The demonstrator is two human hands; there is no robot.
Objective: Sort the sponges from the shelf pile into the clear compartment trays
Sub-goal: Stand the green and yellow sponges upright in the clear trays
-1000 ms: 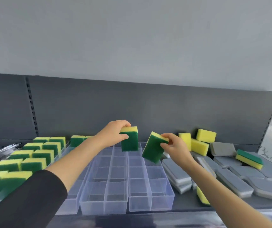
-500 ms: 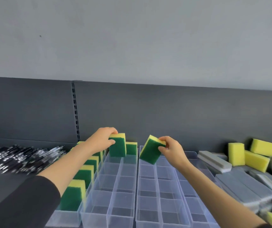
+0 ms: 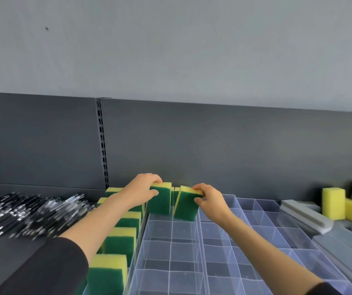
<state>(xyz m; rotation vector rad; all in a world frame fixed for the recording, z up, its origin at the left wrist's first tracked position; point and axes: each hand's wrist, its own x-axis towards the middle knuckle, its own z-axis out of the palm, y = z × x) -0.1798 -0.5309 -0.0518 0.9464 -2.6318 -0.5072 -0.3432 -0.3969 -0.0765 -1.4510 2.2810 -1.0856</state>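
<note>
While you hold a sponge in each hand at the far end of the clear tray (image 3: pixel 172 248) in mid-frame, the relation to read is how each sponge stands over its cell. At far left a heap of pens (image 3: pixel 32 211) lies on the shelf, no part of this job. Next to it, the filled tray (image 3: pixel 137 237) carries a row of green-and-yellow sponges on edge.

Your left hand (image 3: pixel 144 189) grips the left sponge (image 3: pixel 160 200) from above, fingers curled over its yellow top and thumb on the green face. Its long axis runs upright, and its lower end sits at the rim of the far-left cell, so I judge the move is straight down.

Just beside it, the right sponge (image 3: pixel 186 204) leans, its top tipped toward the right of the frame. Your right hand (image 3: pixel 211 200) pinches its upper right corner. Its lower end is at the far-right cell of the same tray; it probably wants righting before it drops in.

Further right, the empty trays (image 3: pixel 256 228) lie well apart from both hands. The loose pile (image 3: pixel 334 203) of yellow sponges and grey pads sits at the right edge, nearer your right hand.
</note>
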